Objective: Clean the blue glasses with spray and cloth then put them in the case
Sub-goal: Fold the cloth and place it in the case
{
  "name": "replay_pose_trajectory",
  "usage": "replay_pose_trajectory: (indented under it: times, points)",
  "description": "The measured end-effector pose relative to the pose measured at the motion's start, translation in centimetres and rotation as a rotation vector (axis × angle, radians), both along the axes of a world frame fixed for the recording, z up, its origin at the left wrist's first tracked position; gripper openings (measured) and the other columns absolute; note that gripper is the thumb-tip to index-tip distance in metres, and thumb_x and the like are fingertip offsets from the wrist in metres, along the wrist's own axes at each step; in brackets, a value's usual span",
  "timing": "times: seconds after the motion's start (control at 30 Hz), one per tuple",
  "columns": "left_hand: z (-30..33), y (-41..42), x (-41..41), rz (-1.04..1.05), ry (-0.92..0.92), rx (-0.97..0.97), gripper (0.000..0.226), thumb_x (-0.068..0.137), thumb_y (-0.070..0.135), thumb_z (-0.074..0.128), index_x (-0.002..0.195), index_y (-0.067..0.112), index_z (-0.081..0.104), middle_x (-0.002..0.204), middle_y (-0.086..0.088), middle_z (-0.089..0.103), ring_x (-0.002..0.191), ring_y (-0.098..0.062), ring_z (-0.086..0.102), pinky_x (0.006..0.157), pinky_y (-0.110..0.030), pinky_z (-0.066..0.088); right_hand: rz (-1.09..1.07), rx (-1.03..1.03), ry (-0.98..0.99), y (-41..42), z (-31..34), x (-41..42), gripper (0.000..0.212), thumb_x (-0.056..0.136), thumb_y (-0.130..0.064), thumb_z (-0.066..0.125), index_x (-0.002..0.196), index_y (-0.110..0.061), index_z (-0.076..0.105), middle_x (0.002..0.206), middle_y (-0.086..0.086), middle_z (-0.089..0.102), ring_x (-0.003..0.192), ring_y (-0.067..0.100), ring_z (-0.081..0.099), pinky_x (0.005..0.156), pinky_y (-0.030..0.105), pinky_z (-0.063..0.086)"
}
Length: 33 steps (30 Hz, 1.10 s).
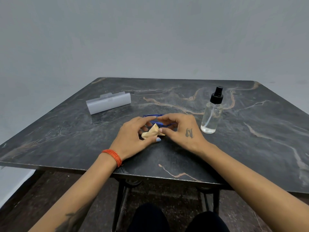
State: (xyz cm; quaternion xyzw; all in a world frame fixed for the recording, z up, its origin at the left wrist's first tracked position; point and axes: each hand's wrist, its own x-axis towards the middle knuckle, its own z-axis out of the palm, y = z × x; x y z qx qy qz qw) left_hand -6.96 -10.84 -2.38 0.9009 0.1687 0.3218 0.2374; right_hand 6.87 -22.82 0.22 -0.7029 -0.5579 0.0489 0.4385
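The blue glasses (153, 116) lie on the dark marble table (184, 154), mostly hidden behind my fingers. My left hand (133, 136) and my right hand (182, 129) meet over them, fingertips touching the blue frame at its top edge. A crumpled beige cloth (152, 132) sits between both hands, under my right thumb and against my left fingers. The clear spray bottle (212, 113) with a black pump stands upright to the right of my right hand. The translucent white case (108, 102) lies shut at the back left.
The table's front edge (100, 169) runs close to my forearms. A grey wall stands behind the table. Black table legs and my knees show below.
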Motion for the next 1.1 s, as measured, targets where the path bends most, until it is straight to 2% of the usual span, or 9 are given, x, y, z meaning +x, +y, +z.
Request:
replay_pose_trajectory:
  times: [0.13,0.27,0.37,0.47,0.57,0.73,0.9,1.0,1.1]
  points:
    - [0.3,-0.4,0.1,0.016,-0.059,-0.061,0.038,0.074,0.025,0.075,0.110,0.027,0.062,0.087,0.006,0.067,0.077,-0.006,0.062,0.074,-0.022,0.052,0.038,-0.049,0.011,0.3,-0.3,-0.2,0.032,0.073,-0.016,0.076,0.104,-0.017,0.069,0.094,-0.001,0.072,0.085,0.008,0.067,0.084,0.022,0.053]
    - [0.7,-0.9,0.1,-0.007,-0.131,-0.246,0.029,0.077,0.011,0.071,0.103,0.024,0.064,0.087,0.001,0.069,0.080,-0.007,0.064,0.072,-0.014,0.051,0.043,-0.060,0.054,0.5,-0.3,-0.2,0.024,0.075,-0.015,0.075,0.098,-0.018,0.070,0.083,-0.002,0.071,0.078,0.007,0.066,0.077,0.015,0.050]
    - [1.2,-0.9,-0.1,-0.096,-0.177,-0.448,0.031,0.083,0.006,0.065,0.109,0.022,0.061,0.093,-0.002,0.070,0.084,-0.013,0.068,0.077,-0.025,0.054,0.049,-0.033,0.225,0.6,0.1,-0.2,0.017,0.075,-0.012,0.075,0.090,-0.018,0.072,0.078,0.002,0.071,0.074,0.012,0.066,0.075,0.022,0.053]
    - [1.8,-1.0,-0.4,-0.204,-0.223,-0.585,0.032,0.083,0.008,0.062,0.113,0.018,0.060,0.105,-0.007,0.067,0.093,-0.016,0.066,0.078,-0.024,0.053,0.088,-0.021,0.441,0.4,0.9,-0.2,0.016,0.076,-0.009,0.074,0.092,-0.010,0.071,0.087,0.012,0.072,0.077,0.015,0.066,0.075,0.024,0.053]
    - [2.1,-1.5,-0.6,-0.237,-0.243,-0.657,0.040,0.071,0.017,0.071,0.111,0.016,0.063,0.109,-0.005,0.067,0.093,-0.017,0.067,0.079,-0.022,0.054,0.136,0.004,0.630,0.4,1.2,-0.3,0.019,0.076,-0.006,0.073,0.094,-0.004,0.069,0.086,0.015,0.071,0.073,0.014,0.066,0.065,0.020,0.053]
    - [1.9,-1.5,-0.4,-0.190,-0.222,-0.616,0.049,0.064,0.016,0.076,0.111,0.015,0.064,0.113,-0.004,0.062,0.093,-0.016,0.067,0.080,-0.022,0.054,0.170,0.020,0.722,0.4,0.8,-0.5,0.020,0.076,-0.001,0.071,0.096,-0.004,0.068,0.082,0.009,0.071,0.069,0.010,0.066,0.061,0.017,0.053]
    - [2.0,-1.3,-0.3,-0.108,-0.296,-0.736,0.020,0.082,0.007,0.062,0.101,0.012,0.067,0.090,0.003,0.072,0.077,-0.008,0.067,0.066,-0.019,0.054,0.170,0.002,0.763,0.2,0.7,-0.2,0.029,0.076,0.006,0.068,0.101,-0.009,0.067,0.085,0.002,0.069,0.074,0.004,0.065,0.062,0.014,0.052]
    - [1.9,-0.9,-0.3,-0.047,-0.348,-0.810,0.015,0.085,0.009,0.059,0.098,0.010,0.067,0.086,-0.001,0.072,0.077,-0.011,0.065,0.069,-0.026,0.056,0.175,-0.025,0.800,0.0,0.8,-0.1,0.031,0.080,0.007,0.063,0.107,-0.007,0.065,0.096,0.005,0.069,0.086,0.007,0.064,0.068,0.013,0.053]
    - [2.0,-0.6,-0.4,-0.041,-0.380,-0.885,0.013,0.087,0.010,0.057,0.097,0.013,0.064,0.080,0.001,0.073,0.075,-0.008,0.067,0.065,-0.022,0.056,0.184,-0.054,0.815,-0.1,0.8,-0.1,0.029,0.084,0.004,0.060,0.109,-0.009,0.063,0.094,0.006,0.070,0.084,0.011,0.064,0.072,0.018,0.050]
